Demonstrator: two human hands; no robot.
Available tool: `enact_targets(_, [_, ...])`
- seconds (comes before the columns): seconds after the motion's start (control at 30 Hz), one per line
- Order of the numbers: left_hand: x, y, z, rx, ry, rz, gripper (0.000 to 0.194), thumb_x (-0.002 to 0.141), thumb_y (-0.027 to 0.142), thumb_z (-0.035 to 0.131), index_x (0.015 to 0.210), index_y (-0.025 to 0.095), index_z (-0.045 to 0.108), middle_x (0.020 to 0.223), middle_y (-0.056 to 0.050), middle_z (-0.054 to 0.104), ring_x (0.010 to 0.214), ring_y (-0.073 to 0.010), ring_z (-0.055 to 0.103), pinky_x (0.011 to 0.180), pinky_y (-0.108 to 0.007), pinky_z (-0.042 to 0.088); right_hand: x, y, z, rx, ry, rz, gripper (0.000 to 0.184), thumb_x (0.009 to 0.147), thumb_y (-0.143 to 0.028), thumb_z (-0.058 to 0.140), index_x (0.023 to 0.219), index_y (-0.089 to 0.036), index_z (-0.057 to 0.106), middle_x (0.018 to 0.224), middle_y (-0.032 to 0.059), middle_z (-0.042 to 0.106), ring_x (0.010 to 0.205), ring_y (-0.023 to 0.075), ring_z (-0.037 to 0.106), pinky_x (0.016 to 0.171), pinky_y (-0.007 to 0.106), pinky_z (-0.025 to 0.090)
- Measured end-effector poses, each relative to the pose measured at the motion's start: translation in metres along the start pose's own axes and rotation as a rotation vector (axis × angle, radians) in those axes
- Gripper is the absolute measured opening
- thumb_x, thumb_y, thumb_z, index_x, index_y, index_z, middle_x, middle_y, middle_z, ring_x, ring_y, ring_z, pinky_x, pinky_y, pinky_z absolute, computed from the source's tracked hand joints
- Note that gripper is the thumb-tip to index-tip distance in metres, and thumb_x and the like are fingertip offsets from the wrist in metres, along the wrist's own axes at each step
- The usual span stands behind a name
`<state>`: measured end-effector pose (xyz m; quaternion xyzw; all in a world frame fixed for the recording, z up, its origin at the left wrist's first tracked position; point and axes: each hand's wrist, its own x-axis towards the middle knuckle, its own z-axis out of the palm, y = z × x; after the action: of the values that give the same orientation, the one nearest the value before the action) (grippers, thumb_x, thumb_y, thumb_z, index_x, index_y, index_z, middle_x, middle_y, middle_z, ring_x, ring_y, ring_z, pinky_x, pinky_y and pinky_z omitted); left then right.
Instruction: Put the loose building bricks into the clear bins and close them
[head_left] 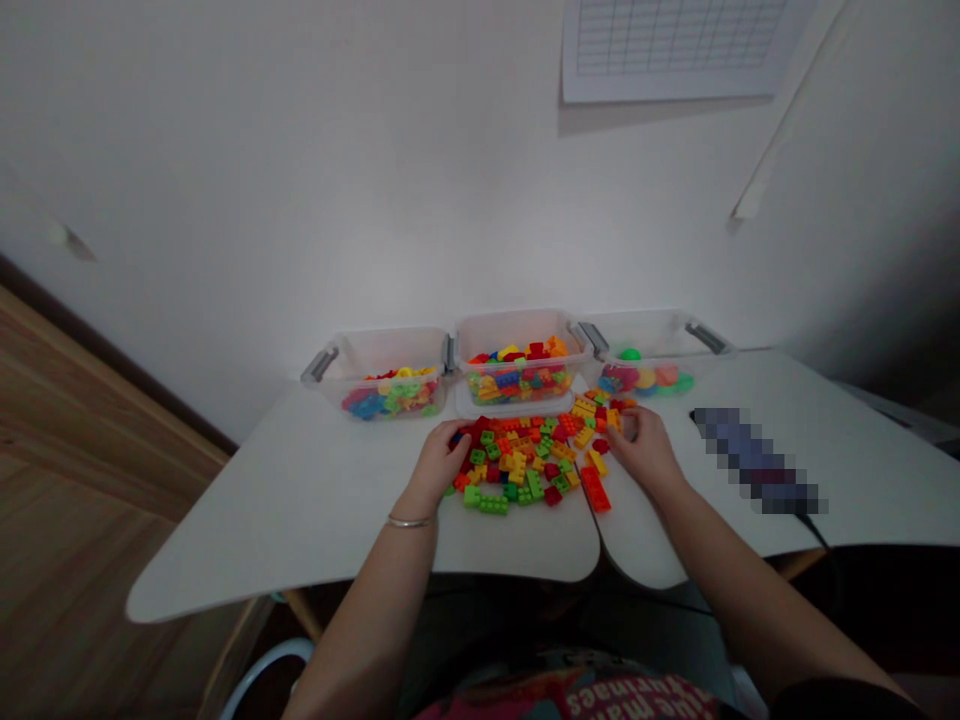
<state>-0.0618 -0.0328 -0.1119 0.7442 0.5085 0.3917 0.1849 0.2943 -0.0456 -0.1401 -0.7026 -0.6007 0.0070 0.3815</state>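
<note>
On the white bench, below three clear plastic bins, our loose pile of toy bricks sits between our curled left hand and half-closed right hand, neither clearly holding anything, and a careless sweep could push bricks into the gap between the bench tops.

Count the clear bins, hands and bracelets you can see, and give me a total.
Bins: 3
Hands: 2
Bracelet: 1
Total: 6
</note>
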Motion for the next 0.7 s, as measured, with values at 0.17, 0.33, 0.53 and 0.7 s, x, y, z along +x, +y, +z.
enact_targets(0.17, [0.000, 0.003, -0.001, 0.004, -0.010, -0.002, 0.026, 0.085, 0.020, 0.051, 0.105, 0.017, 0.068, 0.106, -0.008, 0.070, 0.103, -0.0214, 0.063, 0.099, -0.040, 0.048, 0.016, 0.001, 0.003, 0.081, 0.052, 0.039, 0.043, 0.081, -0.043, 0.046, 0.108, -0.013, 0.061, 0.111, 0.0160, 0.062, 0.110, 0.0289, 0.053, 0.102, 0.047, 0.037])
enact_targets(0.33, [0.000, 0.002, -0.001, 0.012, -0.009, 0.000, 0.027, 0.086, 0.020, 0.051, 0.107, 0.016, 0.067, 0.107, -0.009, 0.070, 0.103, -0.0215, 0.063, 0.099, -0.041, 0.048, 0.020, -0.001, 0.018, 0.172, -0.016, 0.040, 0.040, 0.078, -0.037, 0.047, 0.105, -0.013, 0.064, 0.103, 0.0133, 0.065, 0.102, 0.0274, 0.056, 0.097, 0.047, 0.042])
enact_targets(0.53, [-0.001, 0.003, -0.002, 0.011, -0.005, -0.001, 0.027, 0.085, 0.020, 0.052, 0.108, 0.018, 0.067, 0.108, -0.008, 0.070, 0.103, -0.0216, 0.063, 0.098, -0.042, 0.048, 0.015, -0.018, 0.026, 0.122, 0.000, -0.062, 0.041, 0.075, -0.032, 0.049, 0.109, -0.013, 0.063, 0.109, 0.0144, 0.064, 0.107, 0.0284, 0.056, 0.097, 0.048, 0.043])
enact_targets(0.7, [-0.001, 0.000, 0.000, 0.003, 0.000, -0.006, 0.027, 0.086, 0.019, 0.051, 0.107, 0.018, 0.067, 0.108, -0.008, 0.070, 0.103, -0.0212, 0.063, 0.098, -0.041, 0.048, 0.028, -0.031, 0.017, -0.026, -0.115, -0.208, 0.045, 0.083, -0.030, 0.046, 0.125, -0.017, 0.057, 0.130, 0.0121, 0.060, 0.112, 0.0278, 0.056, 0.100, 0.045, 0.040])
